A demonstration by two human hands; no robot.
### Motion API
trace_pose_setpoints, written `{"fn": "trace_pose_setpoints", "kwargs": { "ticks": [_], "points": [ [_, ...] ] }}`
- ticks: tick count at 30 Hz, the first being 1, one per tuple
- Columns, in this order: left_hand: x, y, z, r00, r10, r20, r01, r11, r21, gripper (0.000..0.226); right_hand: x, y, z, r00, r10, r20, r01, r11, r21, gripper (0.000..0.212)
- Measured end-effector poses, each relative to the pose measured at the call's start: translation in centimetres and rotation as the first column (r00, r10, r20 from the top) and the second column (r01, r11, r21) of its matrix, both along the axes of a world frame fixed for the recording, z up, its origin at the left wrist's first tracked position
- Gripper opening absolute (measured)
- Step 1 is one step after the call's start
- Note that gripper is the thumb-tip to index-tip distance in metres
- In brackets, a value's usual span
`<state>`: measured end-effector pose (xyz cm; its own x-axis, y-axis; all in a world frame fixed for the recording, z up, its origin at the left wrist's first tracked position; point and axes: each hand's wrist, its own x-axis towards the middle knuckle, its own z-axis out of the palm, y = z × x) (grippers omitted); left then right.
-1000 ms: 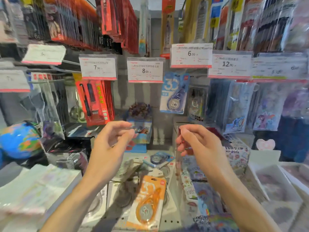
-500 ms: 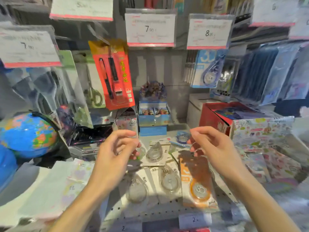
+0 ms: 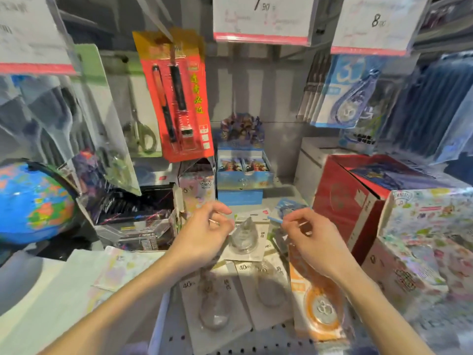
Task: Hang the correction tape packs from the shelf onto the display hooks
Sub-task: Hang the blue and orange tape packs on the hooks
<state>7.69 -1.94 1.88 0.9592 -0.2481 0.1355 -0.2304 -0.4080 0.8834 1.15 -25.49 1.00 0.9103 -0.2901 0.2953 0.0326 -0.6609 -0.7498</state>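
Lying flat on the perforated grey metal shelf, white-carded clear correction tape packs are seen beneath both hands; left hand and right hand are loosely curled, nothing visibly held.

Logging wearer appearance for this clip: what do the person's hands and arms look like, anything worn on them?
Both forearms are bare as far as the frame shows, with no sleeve or watch in view. The left hand has what looks like a thin ring on one finger. The right hand shows no ring, glove or other marking.
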Motion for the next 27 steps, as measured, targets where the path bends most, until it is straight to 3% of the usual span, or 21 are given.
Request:
{"fn": "trace_pose_setpoints", "kwargs": {
  "ticks": [3, 8, 12, 15, 17, 22, 24, 27],
  "points": [
    [1.7, -1.4, -1.1, 0.998, -0.057, -0.011, 0.058, 0.977, 0.204, 0.025, 1.2, -0.3, -0.8, 0.997, 0.032, -0.075, -0.046, 0.978, -0.204, 0.005],
    [3.4, -2.7, -3.1, 0.991, -0.098, -0.087, 0.127, 0.881, 0.455, 0.044, 1.6, -0.7, -2.2, 0.978, 0.111, -0.174, -0.172, 0.903, -0.393, 0.021],
    [3.7, -2.9, -3.3, 0.989, -0.109, -0.101, 0.144, 0.873, 0.466, 0.045, 1.7, -1.0, -2.5, 0.974, 0.120, -0.194, -0.184, 0.915, -0.358, 0.016],
    [3.8, -2.9, -3.0, 0.984, -0.134, -0.117, 0.173, 0.873, 0.457, 0.050, 2.3, -1.7, -2.1, 0.998, 0.011, -0.064, -0.030, 0.952, -0.304, 0.010],
    [3.8, -2.9, -2.9, 0.980, -0.144, -0.135, 0.189, 0.882, 0.431, 0.051, 3.3, -2.4, -2.0, 0.997, -0.068, -0.028, 0.055, 0.938, -0.341, 0.021],
    [3.8, -2.9, -3.0, 0.981, -0.147, -0.123, 0.185, 0.897, 0.400, 0.050, 6.6, -3.3, -2.1, 0.947, -0.071, -0.314, -0.076, 0.898, -0.433, 0.074],
    [3.8, -2.8, -3.1, 0.982, -0.149, -0.118, 0.184, 0.901, 0.392, 0.050, 7.5, -3.5, -2.1, 0.922, -0.043, -0.386, -0.131, 0.902, -0.412, 0.078],
    [3.8, -2.8, -3.3, 0.983, -0.144, -0.114, 0.177, 0.907, 0.383, 0.050, 7.7, -3.9, -2.1, 0.938, -0.036, -0.345, -0.127, 0.890, -0.439, 0.063]
  ]
}}
